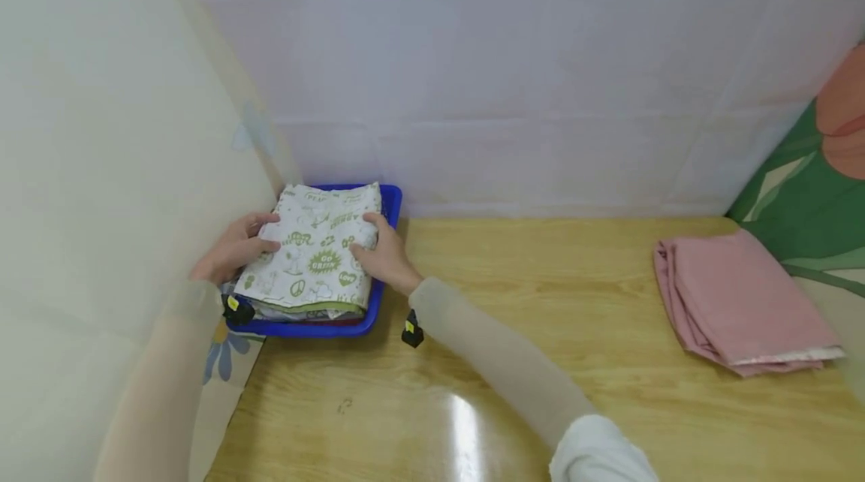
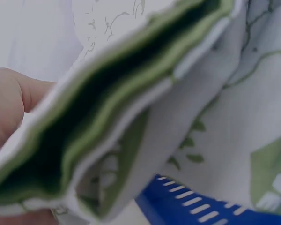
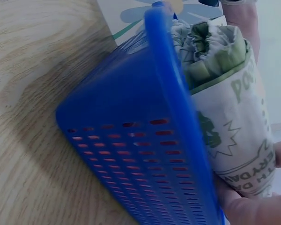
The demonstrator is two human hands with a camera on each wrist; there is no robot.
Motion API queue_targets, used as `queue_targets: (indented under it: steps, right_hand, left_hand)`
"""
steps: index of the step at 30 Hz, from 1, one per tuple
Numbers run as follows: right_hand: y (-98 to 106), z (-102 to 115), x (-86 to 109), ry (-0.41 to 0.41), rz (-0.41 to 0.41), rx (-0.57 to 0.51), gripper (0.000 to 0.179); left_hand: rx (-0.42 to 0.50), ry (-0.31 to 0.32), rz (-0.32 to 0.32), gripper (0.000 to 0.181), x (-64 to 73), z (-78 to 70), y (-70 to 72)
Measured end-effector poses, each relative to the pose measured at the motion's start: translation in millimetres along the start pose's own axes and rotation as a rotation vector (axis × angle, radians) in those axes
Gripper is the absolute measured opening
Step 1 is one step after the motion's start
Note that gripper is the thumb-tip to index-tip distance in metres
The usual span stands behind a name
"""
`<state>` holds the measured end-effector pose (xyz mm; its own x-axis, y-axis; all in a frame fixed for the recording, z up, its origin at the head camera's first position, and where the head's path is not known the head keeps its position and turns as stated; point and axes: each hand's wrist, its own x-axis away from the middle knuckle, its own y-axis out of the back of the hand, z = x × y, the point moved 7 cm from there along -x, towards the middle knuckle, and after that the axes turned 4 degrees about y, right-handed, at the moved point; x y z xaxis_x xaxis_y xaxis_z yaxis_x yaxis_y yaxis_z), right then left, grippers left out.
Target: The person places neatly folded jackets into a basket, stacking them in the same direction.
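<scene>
Left hand (image 1: 236, 248), right hand (image 1: 387, 255): fingers gripping folded cloth (image 1: 314, 242) over blue basket (image 1: 304, 330); resting or lifted, unclear.

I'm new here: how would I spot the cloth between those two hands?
On the wooden table, find the blue basket at far left. At its top, between the left hand and right hand, sits a folded cloth. Its white ground and green "GO GREEN" print set it apart from the plain pink cloth.
</scene>
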<state>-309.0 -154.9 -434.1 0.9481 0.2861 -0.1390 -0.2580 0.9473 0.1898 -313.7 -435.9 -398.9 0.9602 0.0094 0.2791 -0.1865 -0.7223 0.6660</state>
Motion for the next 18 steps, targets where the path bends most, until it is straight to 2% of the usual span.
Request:
queue_targets:
  steps: [7, 15, 18]
  right_hand:
    - [-7, -1, 2.1, -0.019, 0.041, 0.039, 0.065]
    - [-9, 7, -1.9, 0.009, 0.1, 0.237, 0.065]
    - [-10, 12, -1.0, 0.013, 0.095, 0.29, 0.063]
  left_hand:
    - [-0.02, 0.003, -0.037, 0.068, 0.0, 9.3, -4.4]
    - [-0.095, -0.026, -0.087, 0.064, -9.5, 8.1, -12.8]
    - [-0.108, -0.032, -0.114, 0.063, -10.9, 6.0, -15.4]
